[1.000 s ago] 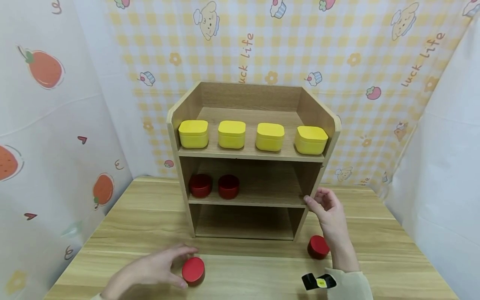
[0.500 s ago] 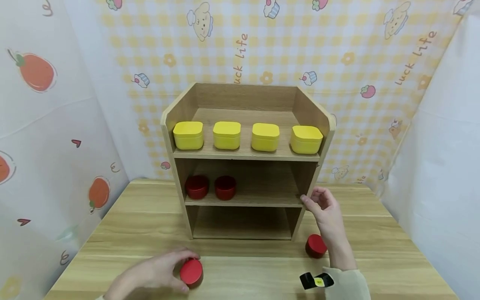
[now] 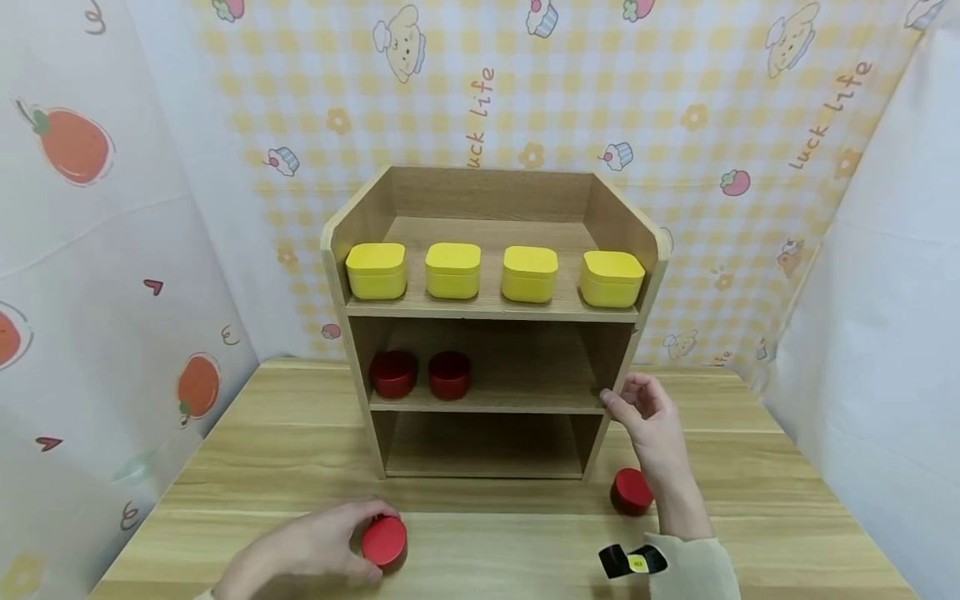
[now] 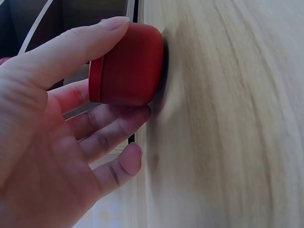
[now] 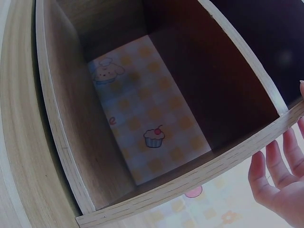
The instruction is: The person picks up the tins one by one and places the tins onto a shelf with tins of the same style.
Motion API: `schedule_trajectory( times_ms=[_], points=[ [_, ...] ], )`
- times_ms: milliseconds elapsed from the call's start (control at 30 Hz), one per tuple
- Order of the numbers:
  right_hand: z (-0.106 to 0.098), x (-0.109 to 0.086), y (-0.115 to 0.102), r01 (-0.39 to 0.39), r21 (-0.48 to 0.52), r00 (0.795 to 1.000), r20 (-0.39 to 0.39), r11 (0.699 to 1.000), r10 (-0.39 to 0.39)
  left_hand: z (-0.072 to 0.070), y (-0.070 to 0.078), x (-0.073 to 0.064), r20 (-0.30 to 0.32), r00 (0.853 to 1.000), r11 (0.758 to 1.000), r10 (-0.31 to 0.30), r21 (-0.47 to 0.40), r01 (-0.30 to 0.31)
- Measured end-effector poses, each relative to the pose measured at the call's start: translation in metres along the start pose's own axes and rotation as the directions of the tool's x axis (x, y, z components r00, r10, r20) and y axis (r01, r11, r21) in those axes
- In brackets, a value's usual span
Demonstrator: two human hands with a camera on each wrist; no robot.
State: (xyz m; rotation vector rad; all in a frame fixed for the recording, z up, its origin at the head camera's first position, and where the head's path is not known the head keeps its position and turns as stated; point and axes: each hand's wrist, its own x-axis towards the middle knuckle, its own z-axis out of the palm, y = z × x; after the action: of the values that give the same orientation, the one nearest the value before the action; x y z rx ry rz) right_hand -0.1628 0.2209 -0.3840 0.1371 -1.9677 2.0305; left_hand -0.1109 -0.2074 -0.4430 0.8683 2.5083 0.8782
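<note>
My left hand (image 3: 315, 537) pinches a small red round lidded box (image 3: 386, 543) at the front left of the table. In the left wrist view, the thumb lies along one side of that box (image 4: 130, 66), with fingers on the other; its base is at the tabletop, and whether it touches is unclear. My right hand (image 3: 658, 429) grips the right side panel of a wooden shelf (image 3: 491, 314), thumb in front at middle-board height. The right wrist view shows its fingers (image 5: 259, 178) against the panel's outside. Two red round boxes, one leftmost (image 3: 393, 373) and one beside it (image 3: 450, 375), stand on the middle board.
Several yellow lidded boxes (image 3: 453, 271) line the top board. Another red round box (image 3: 632, 492) lies on the wooden table (image 3: 292, 433), just left of my right forearm. Patterned cloth (image 3: 465, 100) hangs behind the shelf, and white cloth (image 3: 862, 333) stands along the right.
The left fingers and thumb have closed around the red round box, which has hardly moved. My right hand keeps its grip on the shelf. The head view has shifted slightly.
</note>
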Motion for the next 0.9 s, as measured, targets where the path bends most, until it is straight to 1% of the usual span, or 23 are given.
schedule_trajectory(
  times_ms=[100, 200, 433, 533, 733, 900],
  points=[
    [0.000, 0.000, 0.000, 0.002, 0.001, 1.000, 0.003, 1.000, -0.002, -0.001, 0.003, 0.001, 0.002, 1.000, 1.000, -0.013, 0.001, 0.013],
    [0.000, -0.001, 0.000, 0.005, 0.000, 1.000, 0.003, 1.000, -0.005, -0.003, 0.006, 0.002, -0.004, 1.000, 0.999, -0.014, 0.031, 0.014],
    [0.000, -0.001, 0.000, 0.002, 0.022, 1.000, -0.004, 1.000, -0.002, -0.009, 0.018, 0.010, -0.058, 0.997, 0.988, 0.060, 0.148, -0.050],
    [0.001, -0.001, 0.000, 0.004, 0.030, 1.000, -0.003, 1.000, -0.004, -0.012, 0.024, 0.014, -0.071, 0.994, 0.982, 0.082, 0.174, -0.069],
    [0.002, 0.000, 0.001, 0.001, 0.033, 1.000, -0.004, 0.999, 0.000, -0.020, 0.038, 0.024, -0.075, 0.992, 0.975, 0.105, 0.204, -0.088],
    [0.002, 0.000, 0.001, -0.001, 0.041, 1.000, -0.005, 0.999, 0.001, -0.030, 0.055, 0.035, -0.057, 0.986, 0.969, 0.154, 0.204, -0.139]
  ],
)
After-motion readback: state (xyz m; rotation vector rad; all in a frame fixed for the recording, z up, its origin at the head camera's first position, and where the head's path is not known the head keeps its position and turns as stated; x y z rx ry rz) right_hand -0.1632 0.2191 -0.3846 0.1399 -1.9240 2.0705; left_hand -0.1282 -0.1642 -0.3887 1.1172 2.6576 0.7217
